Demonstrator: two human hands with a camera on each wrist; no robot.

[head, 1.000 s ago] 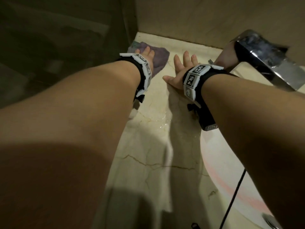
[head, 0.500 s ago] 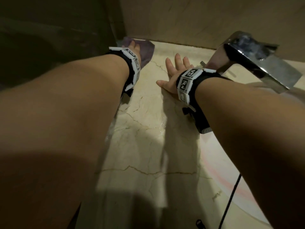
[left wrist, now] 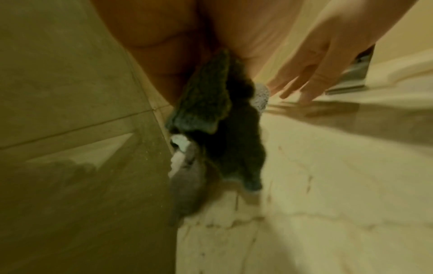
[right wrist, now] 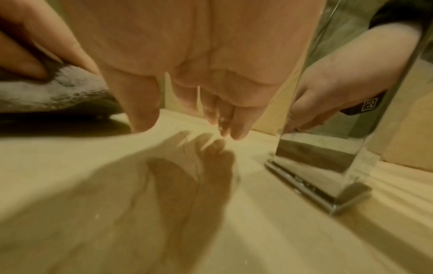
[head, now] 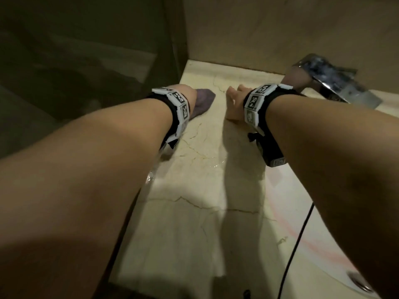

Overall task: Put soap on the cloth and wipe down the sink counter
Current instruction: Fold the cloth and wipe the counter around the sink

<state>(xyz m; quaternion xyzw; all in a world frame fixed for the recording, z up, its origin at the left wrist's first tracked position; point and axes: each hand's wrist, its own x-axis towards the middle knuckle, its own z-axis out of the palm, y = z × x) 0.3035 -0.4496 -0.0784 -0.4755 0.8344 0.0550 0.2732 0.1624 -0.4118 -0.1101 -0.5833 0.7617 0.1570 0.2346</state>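
Note:
A grey-purple cloth [head: 203, 99] lies on the cream marble counter [head: 190, 223], by the left edge near the back wall. My left hand [head: 186, 93] holds it, bunched under the palm and fingers. In the left wrist view the cloth [left wrist: 211, 115] sticks out crumpled below the palm. My right hand [head: 234, 101] rests beside it, open, fingers straight. Its fingertips [right wrist: 230, 132] touch the counter, and the cloth [right wrist: 58, 94] shows to their left. No soap is in view.
A chrome faucet [head: 336, 83] stands just right of my right hand, its mirror-like base [right wrist: 328, 148] close to the fingers. The white sink basin [head: 319, 244] with its drain [head: 358, 281] lies at lower right, crossed by a black cable [head: 299, 238]. A dark glass panel [head: 86, 83] borders the left.
My left hand has pulled the cloth back from the far corner toward me along the counter's left edge. My right hand stays planted beside the faucet.

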